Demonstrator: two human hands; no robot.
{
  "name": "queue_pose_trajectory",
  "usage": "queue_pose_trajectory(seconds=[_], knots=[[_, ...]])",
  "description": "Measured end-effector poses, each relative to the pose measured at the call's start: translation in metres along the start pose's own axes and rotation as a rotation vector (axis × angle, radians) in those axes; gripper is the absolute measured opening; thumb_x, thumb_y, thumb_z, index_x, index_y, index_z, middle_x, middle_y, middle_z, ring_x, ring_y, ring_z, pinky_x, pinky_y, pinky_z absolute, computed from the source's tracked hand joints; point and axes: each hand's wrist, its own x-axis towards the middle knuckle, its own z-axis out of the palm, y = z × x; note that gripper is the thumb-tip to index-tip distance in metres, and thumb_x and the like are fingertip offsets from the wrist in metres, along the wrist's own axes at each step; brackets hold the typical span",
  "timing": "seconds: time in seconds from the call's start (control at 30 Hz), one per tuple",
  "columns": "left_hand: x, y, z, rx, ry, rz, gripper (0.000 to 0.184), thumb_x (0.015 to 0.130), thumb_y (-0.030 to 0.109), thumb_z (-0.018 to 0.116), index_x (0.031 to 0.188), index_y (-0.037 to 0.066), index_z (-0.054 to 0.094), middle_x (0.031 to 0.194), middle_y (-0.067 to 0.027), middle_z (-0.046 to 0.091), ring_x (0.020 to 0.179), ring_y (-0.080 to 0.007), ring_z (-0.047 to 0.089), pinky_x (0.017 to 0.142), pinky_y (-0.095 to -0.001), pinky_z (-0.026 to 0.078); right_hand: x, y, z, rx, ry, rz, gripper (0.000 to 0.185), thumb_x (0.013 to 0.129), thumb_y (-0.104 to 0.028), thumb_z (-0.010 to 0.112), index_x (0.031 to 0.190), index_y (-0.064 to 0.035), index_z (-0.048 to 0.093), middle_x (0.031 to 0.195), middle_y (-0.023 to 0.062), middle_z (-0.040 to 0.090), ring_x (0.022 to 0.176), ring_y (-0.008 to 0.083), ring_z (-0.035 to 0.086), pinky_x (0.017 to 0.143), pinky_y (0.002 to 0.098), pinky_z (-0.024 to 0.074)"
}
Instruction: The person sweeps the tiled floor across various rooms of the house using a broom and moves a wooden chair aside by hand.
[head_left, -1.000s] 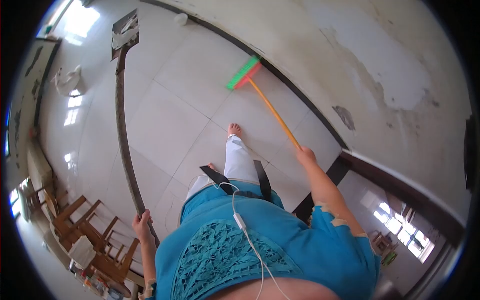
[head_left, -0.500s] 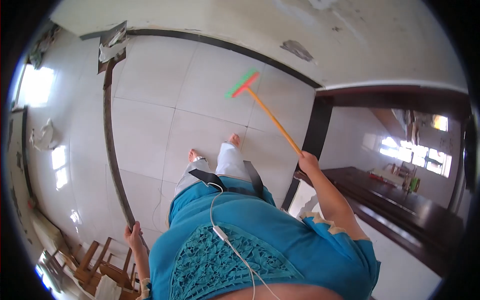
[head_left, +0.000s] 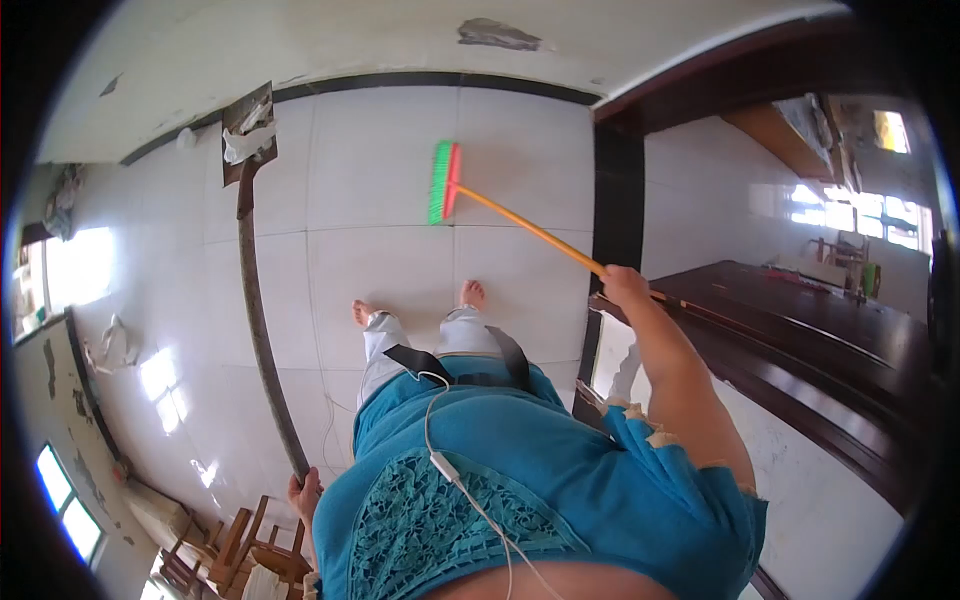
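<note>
My right hand [head_left: 625, 285] is wrapped around the orange handle of a broom [head_left: 530, 230]. The broom's red head with green bristles is over the tiled floor ahead of my feet, its bristles facing left. Whether the bristles touch the tiles I cannot tell. At my left side, my left hand [head_left: 305, 493] grips the long wooden handle of a shovel [head_left: 262, 325]. The shovel's dark blade lies out ahead near the wall, with crumpled white material [head_left: 248, 143] on it.
Ahead runs a wall [head_left: 380, 45] with peeling paint and a black skirting. A dark wooden table [head_left: 800, 310] stands close on my right. Wooden chairs [head_left: 250, 555] are at the lower left, and a white plastic bag [head_left: 113, 345] lies on the floor at left.
The broom head has swung left and turned, so its bristles now face left. The view has rotated, and the shovel appears further right in it. Both hands keep their grips.
</note>
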Motion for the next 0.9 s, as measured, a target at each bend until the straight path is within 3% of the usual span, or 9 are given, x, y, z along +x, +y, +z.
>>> queue_pose_trajectory(seconds=[0.2, 0.3, 0.4, 0.43, 0.5, 0.6, 0.73, 0.83, 0.9], knots=[[-0.026, 0.015, 0.054, 0.214, -0.028, 0.008, 0.016, 0.069, 0.016, 0.062, 0.066, 0.005, 0.052, 0.052, 0.0009, 0.045, 0.043, -0.0067, 0.042, 0.040, -0.0209, 0.033, -0.045, 0.084, -0.028, 0.084, 0.013, 0.159, 0.027, 0.077, -0.032, 0.048, 0.095, -0.0135, 0.055, 0.087, 0.0129, 0.057, 0.088, 0.0318, 0.052, 0.075, 0.0411, 0.0410], [-0.024, 0.010, 0.065, 0.199, -0.058, 0.070, 0.016, 0.068, 0.017, 0.062, 0.065, 0.004, 0.052, 0.050, 0.0007, 0.046, 0.043, -0.0068, 0.042, 0.040, -0.0218, 0.033, -0.077, 0.122, 0.006, 0.069, 0.338, 0.159, 0.029, 0.076, -0.028, 0.051, 0.100, -0.0112, 0.053, 0.077, 0.0113, 0.058, 0.074, 0.0296, 0.057, 0.067, 0.0378, 0.0449], [-0.016, 0.008, 0.064, 0.285, -0.070, 0.083, 0.017, 0.066, 0.017, 0.062, 0.064, 0.003, 0.053, 0.048, 0.0005, 0.045, 0.042, -0.0071, 0.042, 0.040, -0.0227, 0.034, -0.101, 0.120, 0.016, 0.662, -0.498, 0.383, 0.022, 0.075, -0.020, 0.053, 0.090, -0.0031, 0.052, 0.063, 0.0079, 0.054, 0.053, 0.0207, 0.054, 0.052, 0.0325, 0.0453], [-0.010, 0.006, 0.066, 0.313, -0.051, 0.111, 0.017, 0.066, 0.017, 0.062, 0.064, 0.003, 0.053, 0.048, 0.0003, 0.045, 0.042, -0.0072, 0.042, 0.040, -0.0228, 0.034, -0.104, 0.124, 0.035, 1.032, -0.519, 0.284, 0.013, 0.074, -0.013, 0.052, 0.079, -0.0005, 0.049, 0.056, 0.0038, 0.046, 0.044, 0.0123, 0.046, 0.041, 0.0276, 0.0403], [-0.003, 0.001, 0.070, 0.365, -0.006, 0.162, 0.018, 0.065, 0.017, 0.063, 0.064, 0.002, 0.053, 0.047, 0.0001, 0.045, 0.042, -0.0076, 0.042, 0.040, -0.0232, 0.033, -0.103, 0.109, 0.034, 1.107, -0.329, 0.323, 0.011, 0.074, -0.011, 0.052, 0.074, -0.0005, 0.047, 0.055, 0.0038, 0.045, 0.044, 0.0130, 0.046, 0.040, 0.0286, 0.0385], [0.007, 0.015, 0.076, 0.440, -0.153, 0.218, 0.017, 0.065, 0.016, 0.062, 0.062, 0.002, 0.053, 0.047, 0.0001, 0.044, 0.042, -0.0075, 0.041, 0.040, -0.0230, 0.034, -0.095, 0.099, 0.038, 1.221, -0.237, 0.401, 0.014, 0.074, -0.011, 0.051, 0.065, -0.0006, 0.049, 0.050, 0.0043, 0.045, 0.041, 0.0145, 0.045, 0.039, 0.0285, 0.0379], [0.012, 0.012, 0.070, 0.396, -0.166, 0.238, 0.018, 0.064, 0.016, 0.062, 0.061, 0.001, 0.051, 0.047, 0.0012, 0.042, 0.044, -0.0068, 0.039, 0.040, -0.0236, 0.032, -0.039, 0.138, 0.056, 1.028, -0.123, 0.411, 0.032, 0.073, -0.016, 0.051, 0.044, -0.0039, 0.047, 0.041, 0.0067, 0.045, 0.036, 0.0162, 0.044, 0.038, 0.0290, 0.0365], [-0.007, 0.023, 0.085, 0.463, -0.042, 0.317, 0.018, 0.064, 0.016, 0.062, 0.061, 0.002, 0.051, 0.047, 0.0015, 0.042, 0.044, -0.0069, 0.039, 0.039, -0.0242, 0.031, 0.020, 0.164, 0.037, 0.830, -0.139, 0.457, 0.032, 0.072, -0.016, 0.047, 0.043, -0.0023, 0.048, 0.042, 0.0098, 0.048, 0.035, 0.0236, 0.047, 0.037, 0.0344, 0.0367], [-0.030, 0.041, 0.096, 0.514, -0.087, 0.285, 0.018, 0.064, 0.016, 0.062, 0.061, 0.002, 0.051, 0.047, 0.0014, 0.042, 0.043, -0.0070, 0.039, 0.039, -0.0241, 0.031, 0.070, 0.182, 0.032, 0.682, -0.146, 0.428, 0.031, 0.070, -0.016, 0.047, 0.043, -0.0015, 0.048, 0.042, 0.0116, 0.048, 0.035, 0.0258, 0.047, 0.036, 0.0366, 0.0364]])
